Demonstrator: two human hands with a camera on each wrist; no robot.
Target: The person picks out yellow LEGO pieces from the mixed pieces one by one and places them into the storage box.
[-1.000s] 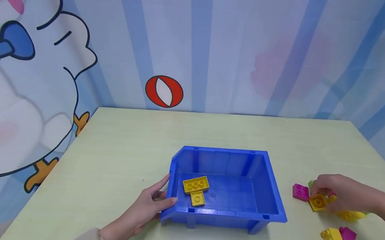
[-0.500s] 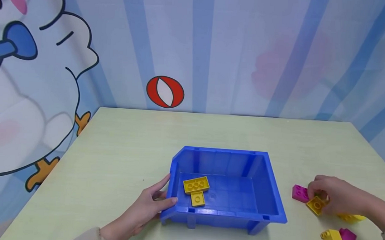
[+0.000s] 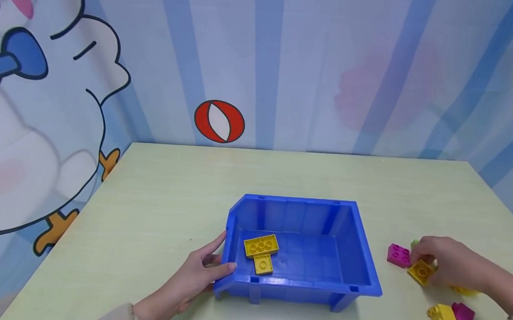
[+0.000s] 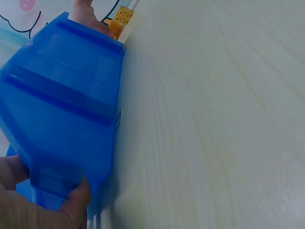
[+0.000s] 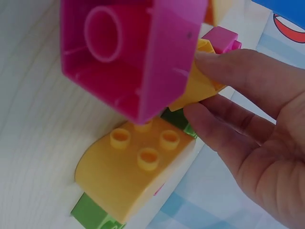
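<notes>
A blue bin (image 3: pixel 359 260) stands on the pale table (image 3: pixel 160 199) with two yellow bricks, a long one (image 3: pixel 261 246) and a small one (image 3: pixel 263 264), on its floor. My left hand (image 3: pixel 200 274) grips the bin's front left corner (image 4: pixel 57 186), thumb over the rim. To the right, my right hand (image 3: pixel 443 266) pinches a small yellow brick (image 3: pixel 420 272) among loose bricks. The right wrist view shows the fingers (image 5: pixel 238 124) on that yellow brick (image 5: pixel 198 90), beside a big pink brick (image 5: pixel 128 52) and a curved yellow brick (image 5: pixel 128 176).
A pink brick (image 3: pixel 398 255) lies left of the right hand. A joined yellow brick (image 3: pixel 442 317) and pink brick (image 3: pixel 463 315) sit near the front right edge. A green brick (image 5: pixel 178 121) lies under the pile. A cartoon backdrop (image 3: pixel 260 64) rises behind the table.
The right hand with its small yellow brick has shifted slightly down and to the left, staying low over the pile. The left hand and bin have not moved.
</notes>
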